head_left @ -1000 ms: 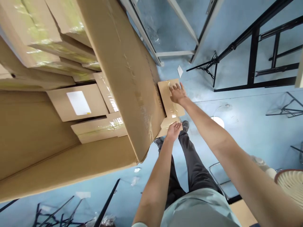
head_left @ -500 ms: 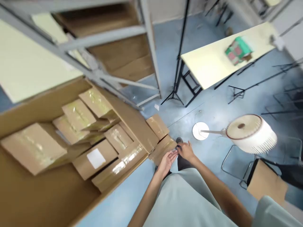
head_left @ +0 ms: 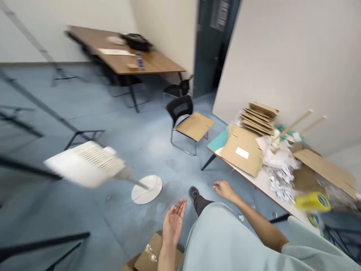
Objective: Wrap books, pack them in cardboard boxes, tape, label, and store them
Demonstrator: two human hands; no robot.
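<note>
My left hand (head_left: 173,223) is held palm up in front of my body, its fingers stretched out and nothing in it. Below it, taped cardboard boxes (head_left: 150,253) show at the bottom edge, partly covered by my forearm. Farther right, my right hand (head_left: 225,189) hangs over the floor with loosely bent fingers, and I see nothing in it. The nearest furniture to it is a table (head_left: 263,188) bearing a flattened cardboard sheet (head_left: 243,143) with a white label.
A blurred white fan (head_left: 87,163) stands on a round base (head_left: 147,189) at left. Ahead is a chair (head_left: 180,107) with cardboard on its seat. Folded cartons (head_left: 258,118), crumpled packing and a yellow tape roll (head_left: 311,201) lie on the right table. Black stands line the left.
My view has swung right, from the large carton of boxes toward the chair and cluttered table. My hands, close together before, have moved apart.
</note>
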